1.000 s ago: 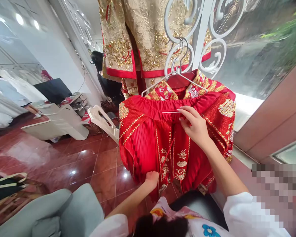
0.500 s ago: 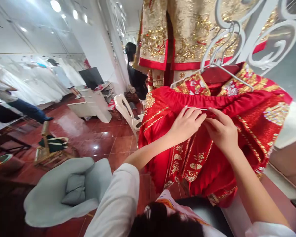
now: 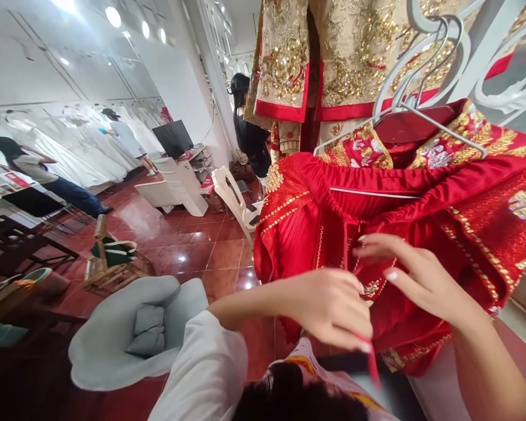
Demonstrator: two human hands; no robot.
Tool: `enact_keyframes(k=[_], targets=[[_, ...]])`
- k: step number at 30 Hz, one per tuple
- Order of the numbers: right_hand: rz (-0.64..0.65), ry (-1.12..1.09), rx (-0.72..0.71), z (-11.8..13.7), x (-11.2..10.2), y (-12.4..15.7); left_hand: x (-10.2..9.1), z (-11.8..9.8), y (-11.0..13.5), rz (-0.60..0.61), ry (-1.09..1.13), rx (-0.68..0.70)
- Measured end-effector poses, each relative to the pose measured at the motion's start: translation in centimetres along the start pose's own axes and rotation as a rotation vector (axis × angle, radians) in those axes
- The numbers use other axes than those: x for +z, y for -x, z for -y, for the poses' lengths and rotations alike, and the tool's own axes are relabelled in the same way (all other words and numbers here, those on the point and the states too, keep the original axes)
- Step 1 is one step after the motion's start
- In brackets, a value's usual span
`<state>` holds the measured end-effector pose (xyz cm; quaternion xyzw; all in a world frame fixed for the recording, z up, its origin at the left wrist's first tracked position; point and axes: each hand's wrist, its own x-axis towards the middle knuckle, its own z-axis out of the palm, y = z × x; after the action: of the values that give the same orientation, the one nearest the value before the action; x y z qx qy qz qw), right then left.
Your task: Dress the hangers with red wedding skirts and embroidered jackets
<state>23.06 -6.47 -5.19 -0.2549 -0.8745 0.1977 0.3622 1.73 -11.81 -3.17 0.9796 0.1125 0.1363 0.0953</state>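
A red garment with gold embroidery (image 3: pixel 284 210) hangs in front of me. A gathered red waistband (image 3: pixel 311 166) lies across it, hung with it on wire hangers (image 3: pixel 447 126). My left hand (image 3: pixel 333 304) is closed on a thin red drawstring (image 3: pixel 345 245), which comes down from the waistband. Its loose end dangles, blurred, below my fingers. To the right, my right hand (image 3: pixel 416 280) is held over the garment's front with thumb and fingers apart. Nothing shows in it.
Above hangs a beige and gold costume (image 3: pixel 346 64) beside a white scrolled metal rack (image 3: pixel 477 70). A grey armchair (image 3: pixel 100 339) stands at lower left, and a white chair (image 3: pixel 230 190) is behind the garment. Several people are farther off near white dresses (image 3: pixel 83 146).
Both hands have come down from the waistband, and the left has pulled the drawstring downward. My right hand has opened. The view has shifted slightly, so the surroundings sit farther right.
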Motion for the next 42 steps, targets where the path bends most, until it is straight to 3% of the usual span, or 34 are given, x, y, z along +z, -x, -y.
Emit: enact_keyframes(k=[1, 3, 5, 6, 7, 8, 9, 14, 16, 19, 22, 33, 38, 42], targets=[[0.132, 0.06, 0.026, -0.3, 0.0, 0.5, 1.3, -0.6, 0.3, 0.121, 0.075, 0.039], [0.282, 0.201, 0.125, -1.2, -0.3, 1.8, 4.1, -1.2, 1.2, 0.391, 0.203, -0.027], [0.285, 0.386, 0.25, -1.8, -0.8, 3.3, 6.2, -0.8, 2.7, 0.714, 0.199, -0.248], [0.256, 0.468, 0.301, -1.9, -1.1, 3.8, 6.6, -0.4, 3.3, 0.837, 0.118, -0.386], [0.223, 0.512, 0.334, -1.8, -1.3, 4.1, 6.4, 0.1, 3.8, 0.885, 0.013, -0.511], [0.194, 0.504, 0.35, -1.5, -1.3, 4.1, 5.8, 0.7, 4.1, 0.849, -0.093, -0.595], [0.16, 0.45, 0.357, -1.1, -1.2, 3.7, 4.7, 1.3, 3.9, 0.739, -0.169, -0.621], [-0.275, 0.151, 0.385, 0.6, 2.5, -0.7, -2.5, 4.5, -1.4, -0.142, -0.539, -0.456], [-0.372, 0.188, 0.442, 0.1, 4.3, -2.1, -3.7, 5.8, -3.8, -0.298, -0.71, -0.478], [-0.441, 0.288, 0.547, -1.4, 5.8, -2.8, -3.6, 7.2, -5.4, -0.314, -0.825, -0.537], [-0.531, 0.221, 0.533, -2.4, 6.1, -2.8, -2.9, 7.5, -5.0, -0.276, -0.811, -0.559], [-0.734, 0.119, 0.541, -1.6, 8.0, -4.2, -3.9, 8.0, -3.5, -0.166, -0.435, -0.563], [-0.732, 0.037, 0.577, -0.6, 8.4, -4.1, -4.3, 8.0, -3.1, -0.167, -0.361, -0.535], [-0.659, -0.171, 0.583, -0.5, 8.0, -2.4, -4.4, 7.9, -3.1, -0.205, -0.357, -0.543]])
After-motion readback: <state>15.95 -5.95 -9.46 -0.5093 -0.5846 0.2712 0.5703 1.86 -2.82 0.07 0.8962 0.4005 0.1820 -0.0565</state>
